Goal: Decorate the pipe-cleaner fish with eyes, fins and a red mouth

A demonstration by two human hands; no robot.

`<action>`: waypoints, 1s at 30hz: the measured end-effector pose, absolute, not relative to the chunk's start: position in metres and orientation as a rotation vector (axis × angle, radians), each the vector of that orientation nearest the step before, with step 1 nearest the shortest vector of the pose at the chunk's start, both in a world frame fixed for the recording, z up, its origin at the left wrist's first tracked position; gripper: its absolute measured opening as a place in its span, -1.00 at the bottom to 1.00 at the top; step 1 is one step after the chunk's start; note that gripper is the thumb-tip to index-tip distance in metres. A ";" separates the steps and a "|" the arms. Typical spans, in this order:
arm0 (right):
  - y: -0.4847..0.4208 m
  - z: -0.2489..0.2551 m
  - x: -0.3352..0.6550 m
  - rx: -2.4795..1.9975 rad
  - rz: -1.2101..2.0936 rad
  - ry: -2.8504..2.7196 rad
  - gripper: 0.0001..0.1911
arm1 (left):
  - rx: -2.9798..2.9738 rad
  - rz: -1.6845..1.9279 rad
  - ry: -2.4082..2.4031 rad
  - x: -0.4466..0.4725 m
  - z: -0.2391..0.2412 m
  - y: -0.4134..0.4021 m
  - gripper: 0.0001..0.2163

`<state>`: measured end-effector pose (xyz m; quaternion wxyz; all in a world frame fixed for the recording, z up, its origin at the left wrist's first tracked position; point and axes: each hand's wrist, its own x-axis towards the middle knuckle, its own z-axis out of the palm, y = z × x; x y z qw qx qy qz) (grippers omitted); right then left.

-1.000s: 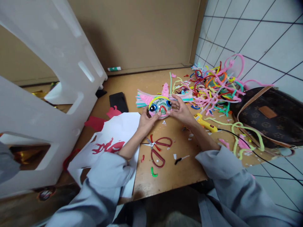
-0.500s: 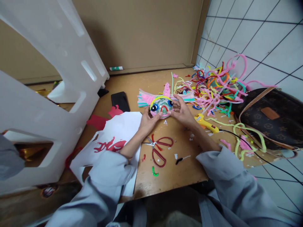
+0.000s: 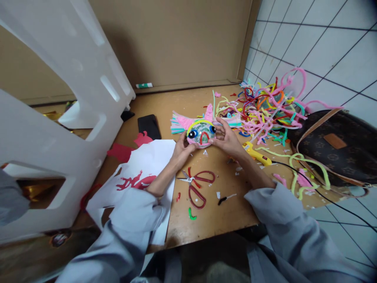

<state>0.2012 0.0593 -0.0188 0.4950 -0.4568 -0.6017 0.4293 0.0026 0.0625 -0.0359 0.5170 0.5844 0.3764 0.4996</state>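
Observation:
Between my two hands is a handmade fish (image 3: 202,133) with a clear greenish round body, blue and black eyes, a red curved mouth, a yellow edge on top, and pink fuzzy fins. My left hand (image 3: 183,150) grips its left side, thumb along the lower front. On the other side my right hand (image 3: 226,138) holds it with thumb below and index finger raised behind. Bundles of pale straw-like strips (image 3: 180,123) stick out behind the fish on both sides. Red-handled scissors (image 3: 194,180) lie spread on the table below the hands.
A yellow glue gun (image 3: 257,154) with a black cord lies right of my right hand. Tangled pipe cleaners (image 3: 269,110) are heaped by the tiled wall, near a brown handbag (image 3: 350,141). White paper (image 3: 159,157), a black phone-like object (image 3: 149,126) and a white plastic panel (image 3: 88,78) are leftward.
The fish has tilted slightly in my hands, its face and pink top fin shifting a little to the right. Both hands keep their hold.

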 end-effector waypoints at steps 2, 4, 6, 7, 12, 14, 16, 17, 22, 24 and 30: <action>0.060 -0.020 0.201 -1.109 1.030 -1.455 0.15 | 1.393 1.191 0.938 0.003 -0.034 0.061 -0.43; 0.060 -0.020 0.200 -1.112 1.024 -1.454 0.13 | 1.378 1.188 0.962 0.005 -0.032 0.060 -0.40; 0.059 -0.020 0.200 -1.108 1.024 -1.459 0.11 | 1.368 1.194 0.971 0.007 -0.031 0.059 -0.40; 0.059 -0.020 0.200 -1.104 1.027 -1.461 0.10 | 1.365 1.199 0.975 0.008 -0.030 0.059 -0.40; 0.057 -0.018 0.200 -1.094 1.056 -1.462 0.08 | 1.386 1.212 0.994 0.008 -0.033 0.060 -0.42; 0.058 -0.019 0.201 -1.097 1.057 -1.457 0.10 | 1.404 1.210 0.996 0.007 -0.033 0.060 -0.44; 0.058 -0.019 0.201 -1.102 1.048 -1.454 0.11 | 1.422 1.203 0.986 0.005 -0.032 0.060 -0.47; 0.058 -0.020 0.201 -1.106 1.041 -1.456 0.12 | 1.426 1.195 0.978 0.005 -0.031 0.059 -0.47; 0.058 -0.020 0.200 -1.128 0.973 -1.475 0.13 | 1.411 1.162 0.954 0.005 -0.026 0.057 -0.39; 0.058 -0.020 0.200 -1.131 0.968 -1.481 0.12 | 1.403 1.167 0.947 0.006 -0.026 0.057 -0.36; 0.057 -0.019 0.200 -1.140 0.984 -1.488 0.12 | 1.388 1.173 0.939 0.007 -0.030 0.058 -0.33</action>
